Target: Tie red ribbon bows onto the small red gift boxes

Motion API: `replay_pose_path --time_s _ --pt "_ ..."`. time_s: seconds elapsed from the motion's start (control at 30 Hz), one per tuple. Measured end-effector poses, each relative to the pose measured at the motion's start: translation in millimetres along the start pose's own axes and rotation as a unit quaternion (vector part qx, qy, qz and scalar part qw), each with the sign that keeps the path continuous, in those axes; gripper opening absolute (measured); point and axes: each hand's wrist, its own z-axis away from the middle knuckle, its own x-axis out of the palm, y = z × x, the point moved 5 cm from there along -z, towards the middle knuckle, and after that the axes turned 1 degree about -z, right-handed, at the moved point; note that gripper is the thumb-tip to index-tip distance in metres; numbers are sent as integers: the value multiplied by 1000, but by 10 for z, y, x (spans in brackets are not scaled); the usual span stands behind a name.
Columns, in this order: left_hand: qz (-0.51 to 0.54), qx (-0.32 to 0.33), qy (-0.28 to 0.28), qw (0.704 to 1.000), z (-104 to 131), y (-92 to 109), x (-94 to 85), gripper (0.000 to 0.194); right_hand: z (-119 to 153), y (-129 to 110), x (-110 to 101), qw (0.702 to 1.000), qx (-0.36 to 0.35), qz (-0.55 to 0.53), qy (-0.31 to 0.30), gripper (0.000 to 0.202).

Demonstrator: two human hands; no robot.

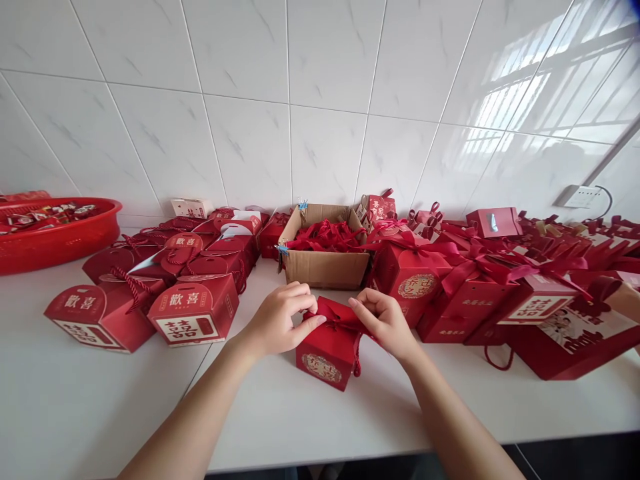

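Note:
A small red gift box (325, 357) with a gold round emblem stands on the white table (250, 427), between my two hands. At the top left of the box, my left hand (284, 319) pinches the red ribbon near its knot. My right hand (384, 320) grips the ribbon (345, 315) at the top right, thumb and forefinger pressed together. A red twisted cord (357, 357) hangs down the box's right side.
Behind the box stands an open cardboard box (325, 269) of red ribbons. Red boxes with cord handles (193, 313) fill the left, ribbon-tied boxes (415, 280) the right. A red basin (60, 243) of sweets sits far left, before the tiled wall (325, 67).

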Motion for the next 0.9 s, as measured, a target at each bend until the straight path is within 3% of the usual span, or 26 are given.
replay_pose_path --time_s 0.2,0.37,0.5,0.9 --pt "2 -6 -4 1000 -6 -30 0 25 -14 -1 -2 1000 -8 26 6 36" --pt "108 -68 -8 992 -9 -80 46 22 -24 16 -93 998 -19 36 41 36" --pt "184 -108 -41 976 -5 -100 122 31 -33 24 -101 998 -20 36 44 37" --pt "31 -28 -19 999 -24 -144 82 34 -49 78 -28 999 0 25 20 39"
